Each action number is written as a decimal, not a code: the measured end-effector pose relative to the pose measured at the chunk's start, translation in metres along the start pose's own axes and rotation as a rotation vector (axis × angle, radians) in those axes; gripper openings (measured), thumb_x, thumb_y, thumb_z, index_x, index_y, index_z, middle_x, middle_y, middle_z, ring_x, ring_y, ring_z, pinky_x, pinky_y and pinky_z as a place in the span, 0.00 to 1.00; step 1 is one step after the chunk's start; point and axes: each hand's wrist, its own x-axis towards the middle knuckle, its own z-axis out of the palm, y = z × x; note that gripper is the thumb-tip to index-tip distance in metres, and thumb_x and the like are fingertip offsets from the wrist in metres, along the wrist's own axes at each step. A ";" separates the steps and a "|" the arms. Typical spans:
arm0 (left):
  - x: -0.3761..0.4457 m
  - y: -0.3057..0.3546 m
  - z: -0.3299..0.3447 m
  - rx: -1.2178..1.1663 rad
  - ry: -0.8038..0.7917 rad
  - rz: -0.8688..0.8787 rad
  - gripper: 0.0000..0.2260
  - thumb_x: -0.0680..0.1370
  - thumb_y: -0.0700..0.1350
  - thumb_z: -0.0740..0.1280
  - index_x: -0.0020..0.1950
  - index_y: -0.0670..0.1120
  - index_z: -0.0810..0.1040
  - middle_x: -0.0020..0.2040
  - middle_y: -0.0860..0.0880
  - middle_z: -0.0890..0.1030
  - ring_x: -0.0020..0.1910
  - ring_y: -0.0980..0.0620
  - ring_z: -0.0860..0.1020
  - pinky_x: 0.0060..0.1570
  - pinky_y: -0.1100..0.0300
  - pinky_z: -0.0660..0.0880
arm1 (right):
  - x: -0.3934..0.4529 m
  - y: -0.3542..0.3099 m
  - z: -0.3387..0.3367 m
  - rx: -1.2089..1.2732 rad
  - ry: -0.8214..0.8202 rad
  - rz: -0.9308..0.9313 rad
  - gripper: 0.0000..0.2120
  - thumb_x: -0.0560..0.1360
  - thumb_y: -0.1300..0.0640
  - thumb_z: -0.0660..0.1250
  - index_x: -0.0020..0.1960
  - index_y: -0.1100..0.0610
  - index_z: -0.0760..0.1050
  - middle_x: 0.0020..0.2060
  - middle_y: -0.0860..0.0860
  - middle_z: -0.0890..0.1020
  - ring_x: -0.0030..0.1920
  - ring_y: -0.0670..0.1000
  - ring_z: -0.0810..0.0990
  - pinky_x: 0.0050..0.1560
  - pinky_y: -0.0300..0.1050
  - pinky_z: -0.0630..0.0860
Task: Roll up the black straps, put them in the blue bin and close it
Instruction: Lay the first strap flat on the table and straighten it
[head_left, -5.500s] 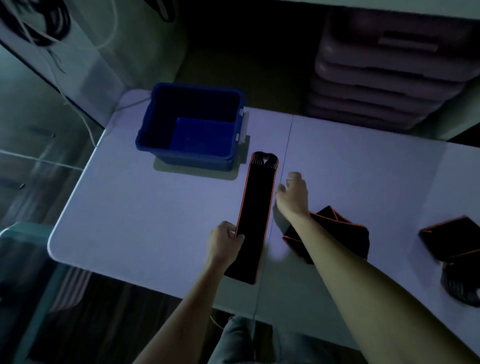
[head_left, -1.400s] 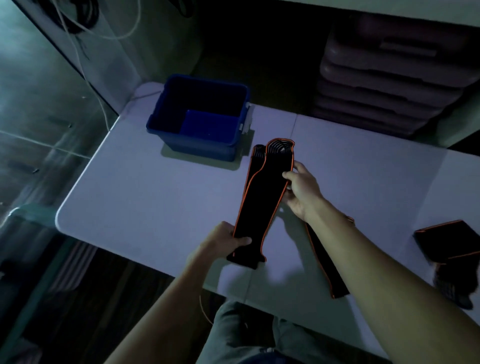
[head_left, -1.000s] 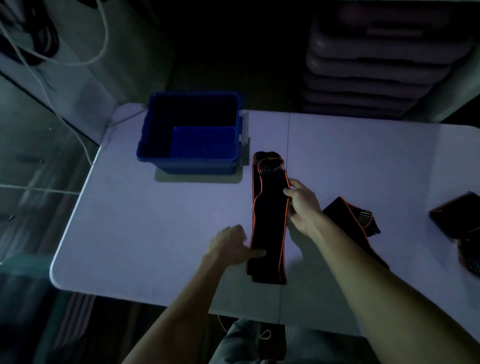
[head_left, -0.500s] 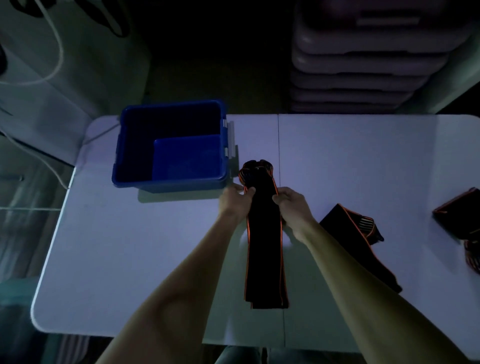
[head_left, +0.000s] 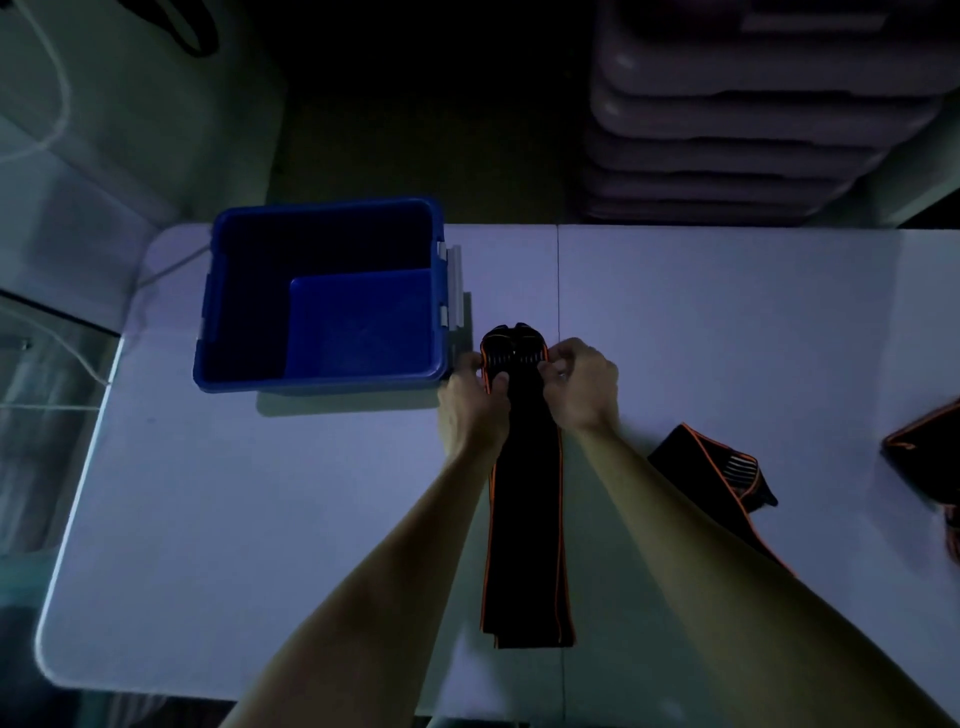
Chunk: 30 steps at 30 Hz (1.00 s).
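Black straps with orange edging (head_left: 527, 519) lie stacked lengthwise on the white table (head_left: 260, 519), running from its front edge toward the back. My left hand (head_left: 475, 400) and my right hand (head_left: 582, 384) both pinch the far end of the stack, which curls up between my fingers. The blue bin (head_left: 322, 291) stands open just left of that end, with nothing visible inside. Its lid is not in view.
Another black strap (head_left: 717, 478) lies loose to the right of my right arm. More dark straps (head_left: 930, 452) sit at the table's right edge. Stacked pale bins (head_left: 753, 114) stand behind the table. A white cable (head_left: 161, 270) runs off the table's left side.
A second ago my left hand pressed the stack's near end and my right held its side. Both hands have moved up to the far end and now grip it.
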 end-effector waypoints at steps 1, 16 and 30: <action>0.000 0.000 0.002 0.007 0.004 0.010 0.14 0.78 0.49 0.67 0.63 0.49 0.74 0.51 0.44 0.82 0.48 0.44 0.81 0.46 0.46 0.81 | 0.002 -0.001 0.000 0.005 0.014 0.006 0.06 0.75 0.60 0.67 0.51 0.58 0.80 0.38 0.50 0.80 0.42 0.51 0.78 0.43 0.39 0.72; 0.006 -0.013 0.013 0.000 -0.080 0.094 0.19 0.76 0.52 0.58 0.65 0.51 0.74 0.53 0.41 0.81 0.50 0.40 0.82 0.48 0.42 0.82 | 0.012 0.005 0.000 0.133 0.084 0.062 0.06 0.76 0.52 0.70 0.46 0.54 0.81 0.35 0.50 0.82 0.40 0.51 0.81 0.42 0.39 0.71; -0.024 -0.030 0.001 -0.012 -0.110 -0.004 0.17 0.77 0.41 0.68 0.64 0.39 0.76 0.59 0.40 0.79 0.56 0.42 0.79 0.56 0.48 0.80 | -0.039 0.037 -0.021 0.055 0.030 -0.069 0.11 0.77 0.64 0.63 0.55 0.64 0.81 0.44 0.56 0.85 0.42 0.54 0.83 0.46 0.33 0.75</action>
